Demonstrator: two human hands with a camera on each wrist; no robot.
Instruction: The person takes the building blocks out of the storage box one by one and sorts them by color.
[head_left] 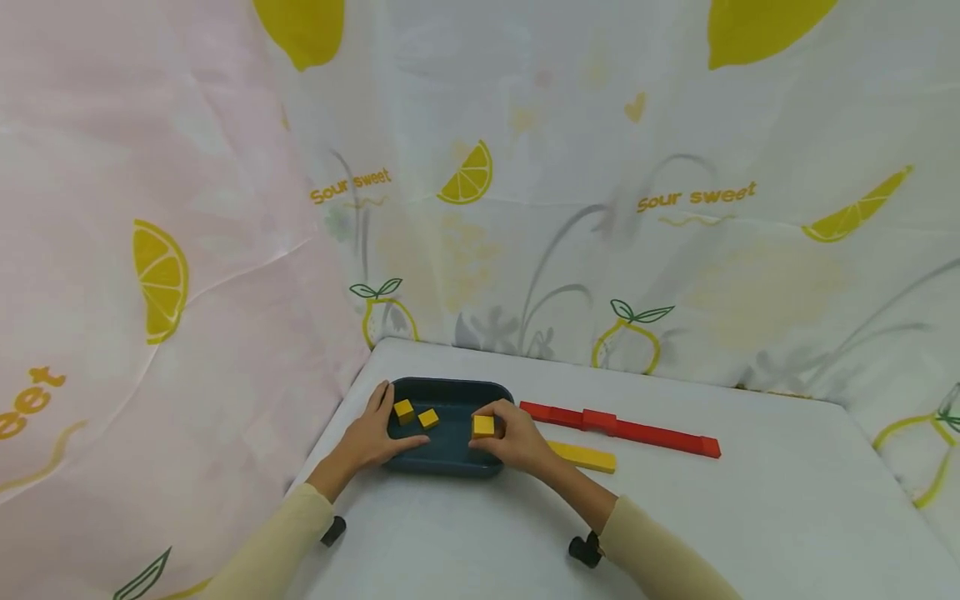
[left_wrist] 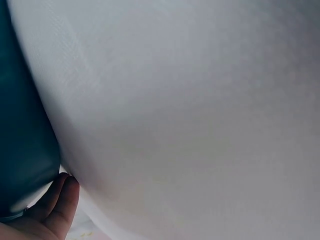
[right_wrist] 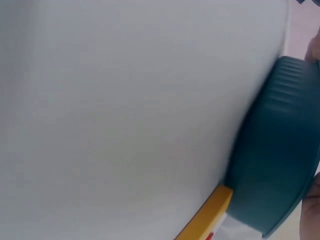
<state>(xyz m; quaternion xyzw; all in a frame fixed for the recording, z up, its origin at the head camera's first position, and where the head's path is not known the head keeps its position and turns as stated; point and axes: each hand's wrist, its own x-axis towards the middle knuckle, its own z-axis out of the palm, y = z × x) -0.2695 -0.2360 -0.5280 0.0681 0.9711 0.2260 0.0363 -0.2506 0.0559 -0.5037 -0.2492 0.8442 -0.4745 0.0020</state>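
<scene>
In the head view a dark blue tray (head_left: 450, 469) stands on the white table. Two yellow cubes, the left one (head_left: 403, 412) and a second one (head_left: 428, 418), lie in its left half. My left hand (head_left: 367, 436) holds the tray's left end, the thumb reaching over the near side. Its fingertips show against the tray wall (left_wrist: 25, 125) in the left wrist view. Over the tray's right end, my right hand (head_left: 517, 435) pinches another yellow cube (head_left: 483, 427) between thumb and fingers. The right wrist view shows the tray's outer side (right_wrist: 280, 145) but not the held cube.
Right of the tray lies a yellow bar (head_left: 585, 457), partly hidden by my right hand. Behind it stretches a long red row of blocks (head_left: 637, 431). A lemon-print cloth (head_left: 555, 250) hangs at the table's back and left. Black wrist devices sit under both forearms.
</scene>
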